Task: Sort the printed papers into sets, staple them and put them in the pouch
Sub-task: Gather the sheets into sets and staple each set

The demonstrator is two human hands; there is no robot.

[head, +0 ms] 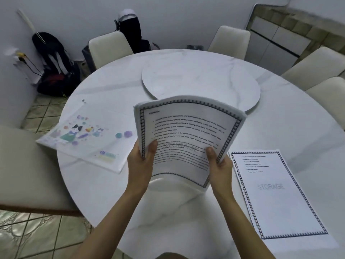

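Observation:
I hold a bowed stack of printed papers [188, 135] with a patterned border and the heading "STORAGE" above the table. My left hand [141, 161] grips its lower left edge, thumb on the front page. My right hand [219, 165] grips the lower right edge the same way. A second pile of printed papers [278, 195] with the same border lies flat on the table at the right. A clear pouch [84, 135] with cartoon animal prints lies flat on the table at the left. No stapler shows.
The round white marble table [112, 86] carries a lazy Susan disc [201, 81] at its centre. Cream chairs [110, 47] ring it, one close at my left [24, 165]. Dark bags [54, 70] lean against the far wall.

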